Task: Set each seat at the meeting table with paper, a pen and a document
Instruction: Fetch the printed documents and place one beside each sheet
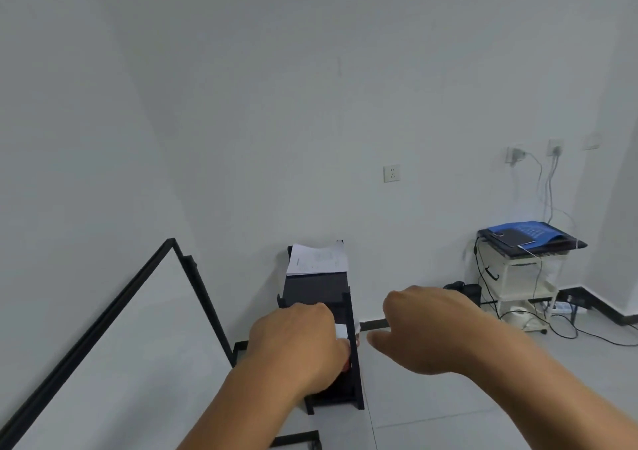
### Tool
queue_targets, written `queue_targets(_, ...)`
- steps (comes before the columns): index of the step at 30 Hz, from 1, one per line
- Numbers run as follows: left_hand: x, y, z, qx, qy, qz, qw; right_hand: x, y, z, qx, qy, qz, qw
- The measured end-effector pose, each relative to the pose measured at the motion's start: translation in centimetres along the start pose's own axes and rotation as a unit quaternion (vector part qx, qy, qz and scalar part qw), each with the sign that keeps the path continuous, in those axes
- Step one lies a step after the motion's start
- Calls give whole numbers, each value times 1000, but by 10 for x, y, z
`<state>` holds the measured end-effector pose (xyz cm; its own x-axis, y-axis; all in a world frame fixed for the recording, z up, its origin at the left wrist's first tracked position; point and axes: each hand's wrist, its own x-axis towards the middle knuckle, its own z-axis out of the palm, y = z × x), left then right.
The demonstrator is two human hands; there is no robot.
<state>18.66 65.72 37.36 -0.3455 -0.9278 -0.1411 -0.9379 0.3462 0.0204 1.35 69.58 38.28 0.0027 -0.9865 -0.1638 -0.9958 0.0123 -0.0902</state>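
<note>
Supplies are being drawn from a black rack (352, 363) on the floor by the wall. The left hand (297, 342) is reached into its lower tier onto white paper (341, 331) — whether pinched cannot be told. The right hand (424, 328) hangs loose, holding nothing. Documents (317, 258) lie on top — handy for collecting next.

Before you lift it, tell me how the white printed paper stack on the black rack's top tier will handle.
The white printed paper stack is probably floppy: its far edge already curls upward. The sheets look loose, so they may fan or slide. It overhangs the black rack, so a push could tip it off.
</note>
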Motion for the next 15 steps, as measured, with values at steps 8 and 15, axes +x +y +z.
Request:
queue_targets(8, 161, -1, -28, -22, 3, -11, 1000, 159, 46, -49, -21, 2, -12, 1000)
queue_targets(15, 323, -21, -34, -36, 33, -4, 999, 321, 86, -64, -35, 28, -8, 999)
